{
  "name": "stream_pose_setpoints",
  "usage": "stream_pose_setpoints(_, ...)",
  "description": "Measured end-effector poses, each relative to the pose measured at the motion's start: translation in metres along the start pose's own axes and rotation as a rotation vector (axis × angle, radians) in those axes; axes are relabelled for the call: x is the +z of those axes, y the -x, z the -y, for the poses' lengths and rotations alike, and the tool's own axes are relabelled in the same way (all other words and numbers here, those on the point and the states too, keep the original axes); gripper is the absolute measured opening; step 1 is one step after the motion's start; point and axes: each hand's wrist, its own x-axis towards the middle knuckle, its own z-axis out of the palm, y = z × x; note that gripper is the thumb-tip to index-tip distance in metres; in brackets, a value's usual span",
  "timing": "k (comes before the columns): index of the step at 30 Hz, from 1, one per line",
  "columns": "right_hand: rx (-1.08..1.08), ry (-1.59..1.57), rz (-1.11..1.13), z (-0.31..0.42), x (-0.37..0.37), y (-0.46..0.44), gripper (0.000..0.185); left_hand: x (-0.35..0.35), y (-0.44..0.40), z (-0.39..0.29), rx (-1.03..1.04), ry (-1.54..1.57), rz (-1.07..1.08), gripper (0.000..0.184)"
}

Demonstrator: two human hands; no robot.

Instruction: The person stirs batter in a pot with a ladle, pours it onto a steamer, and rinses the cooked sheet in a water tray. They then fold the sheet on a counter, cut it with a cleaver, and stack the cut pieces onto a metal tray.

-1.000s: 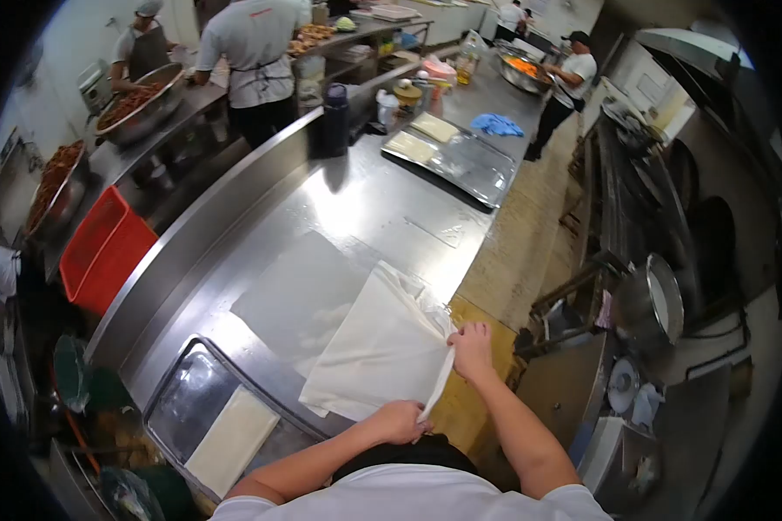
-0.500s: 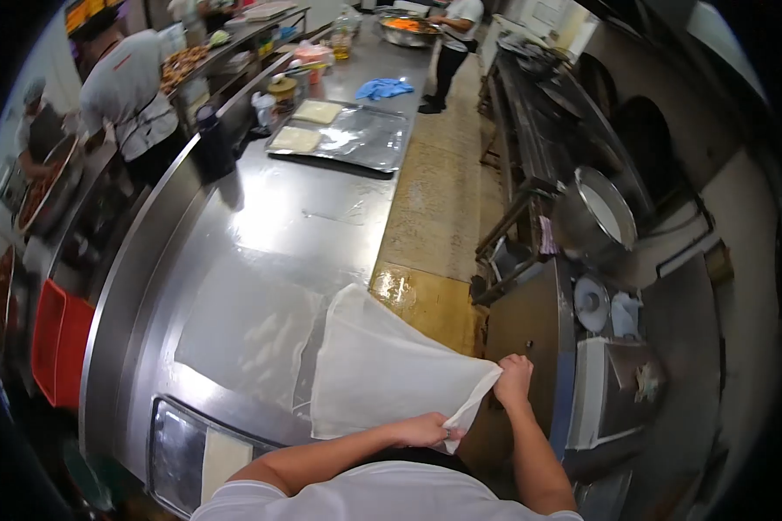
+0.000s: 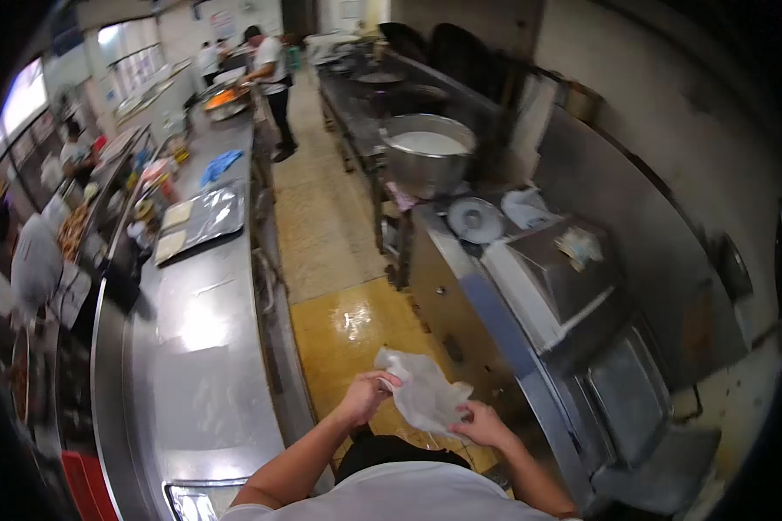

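Observation:
A thin white cloth [image 3: 424, 392] hangs between my hands, in front of my body and above the yellow floor. My left hand [image 3: 367, 396] pinches its upper left part. At its lower right edge, my right hand [image 3: 480, 424] has its fingers closed on the fabric. The cloth is bunched and partly folded. To the left, the steel table [image 3: 202, 382] bears a flat pale sheet on its near part, and the edge of a metal tray [image 3: 191, 495] shows at the bottom.
A tray [image 3: 222, 213] with pale slabs lies farther up the table, near a blue cloth [image 3: 221, 167]. A large pot [image 3: 427, 161] and a steel fryer-like unit [image 3: 552, 286] stand on the right. Co-workers [image 3: 271, 74] are farther back and at left.
My view and body have turned right, away from the table. The white cloth has left the tabletop and is now held up, gathered smaller, between both hands over the floor.

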Motion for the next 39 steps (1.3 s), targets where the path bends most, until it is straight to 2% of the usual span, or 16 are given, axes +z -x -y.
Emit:
stream_pose_setpoints(2, -0.095, -0.097, -0.366, -0.007, -0.009, 0.028, 0.065, 0.061, 0.002, 0.004, -0.175, 0.191, 0.182, 0.023)
stream_pose_setpoints(5, -0.472, 0.158, -0.665, -0.026, -0.031, 0.054, 0.068, 0.168, 0.001, 0.011, -0.248, -0.074, 0.503, 0.029)
stream_pose_setpoints(6, -0.496, 0.101, -0.605, -0.051, -0.028, 0.054, 0.062, 0.2, 0.002, 0.012, -0.209, 0.056, 0.597, 0.018)
stream_pose_setpoints(8, -0.547, -0.02, -0.479, -0.107, -0.019, 0.051, 0.052, 0.251, 0.009, -0.017, -0.062, -0.216, 0.667, 0.008)
stream_pose_setpoints(10, -0.104, -0.199, -0.409, -0.128, -0.038, 0.089, 0.041, 0.298, 0.02, -0.062, 0.067, -0.524, 0.605, 0.016)
stream_pose_setpoints(11, 0.111, -0.297, -0.364, -0.14, -0.05, 0.106, 0.036, 0.309, 0.015, -0.07, 0.272, -0.691, 0.543, 0.017)
stream_pose_setpoints(14, 0.33, -0.202, -0.729, -0.188, -0.105, 0.154, 0.025, 0.338, -0.005, -0.095, 0.762, -0.908, 0.363, 0.022)
stream_pose_setpoints(18, 0.276, -0.423, -1.114, -0.177, -0.217, 0.251, 0.015, 0.394, -0.059, -0.124, 0.719, -0.768, 0.162, 0.06)
stream_pose_setpoints(22, 0.06, -0.426, -1.411, -0.157, -0.295, 0.321, 0.01, 0.481, -0.111, -0.143, 0.878, -0.422, 0.309, 0.051)
stream_pose_setpoints(25, 0.105, -0.492, -1.551, -0.136, -0.327, 0.348, 0.007, 0.539, -0.14, -0.146, 0.897, -0.126, 0.408, 0.047)
stream_pose_setpoints(28, 0.136, -0.268, -1.65, -0.184, -0.333, 0.347, 0.005, 0.572, -0.188, -0.116, 0.868, -0.096, 0.508, 0.037)
stream_pose_setpoints(31, 0.416, -0.04, -1.649, -0.243, -0.318, 0.325, 0.01, 0.586, -0.231, -0.063, 0.62, -0.327, 0.521, 0.023)
stream_pose_setpoints(33, 0.652, 0.208, -1.563, -0.314, -0.289, 0.309, 0.028, 0.58, -0.268, 0.007, 0.566, -0.445, 0.623, 0.033)
stream_pose_setpoints(35, 0.873, 0.045, -1.458, -0.341, -0.261, 0.281, 0.036, 0.574, -0.282, 0.065, 0.648, -0.72, 0.651, 0.026)
stream_pose_setpoints(36, 0.864, 0.082, -1.375, -0.351, -0.249, 0.268, 0.039, 0.573, -0.283, 0.092, 0.49, -0.773, 0.71, 0.024)
stream_pose_setpoints(39, 0.845, 0.081, -1.237, -0.369, -0.225, 0.223, 0.046, 0.574, -0.298, 0.153, 0.805, -1.021, 1.029, 0.016)
